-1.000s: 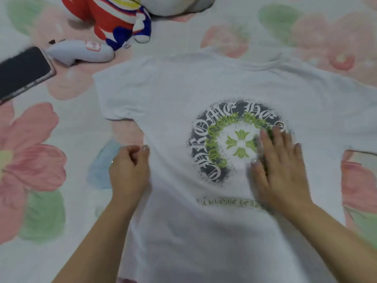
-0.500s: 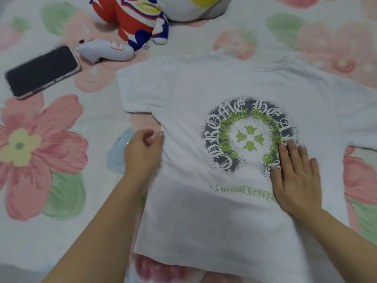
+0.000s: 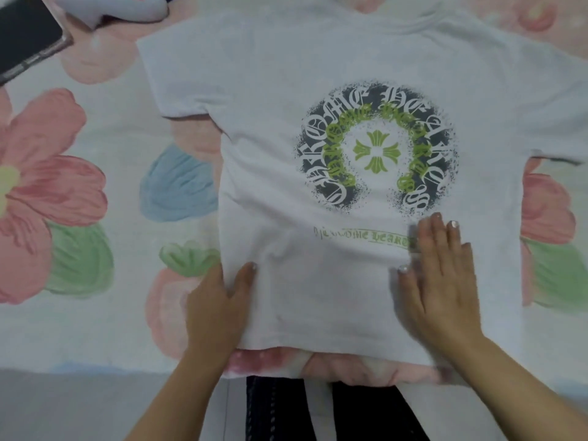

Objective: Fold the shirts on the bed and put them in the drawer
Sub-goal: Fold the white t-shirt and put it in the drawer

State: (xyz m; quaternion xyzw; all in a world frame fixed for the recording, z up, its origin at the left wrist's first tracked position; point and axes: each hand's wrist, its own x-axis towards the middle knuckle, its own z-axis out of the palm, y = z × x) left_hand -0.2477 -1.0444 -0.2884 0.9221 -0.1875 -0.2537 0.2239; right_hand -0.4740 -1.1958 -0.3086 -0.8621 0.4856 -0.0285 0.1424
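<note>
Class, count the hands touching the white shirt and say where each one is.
2. The left hand holds the left edge of the white shirt near the hem, thumb on top; the right hand lies flat on it, over the green lettering's end.

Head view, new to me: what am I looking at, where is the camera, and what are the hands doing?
No machine here: a person wears a camera on the head, looking down at their own hands. A white T-shirt with a dark-and-green print lies flat on a flowered bed sheet. The right hand presses flat on it; the left hand grips its side edge, thumb on top. A phone and part of a toy lie at the far left.
</note>
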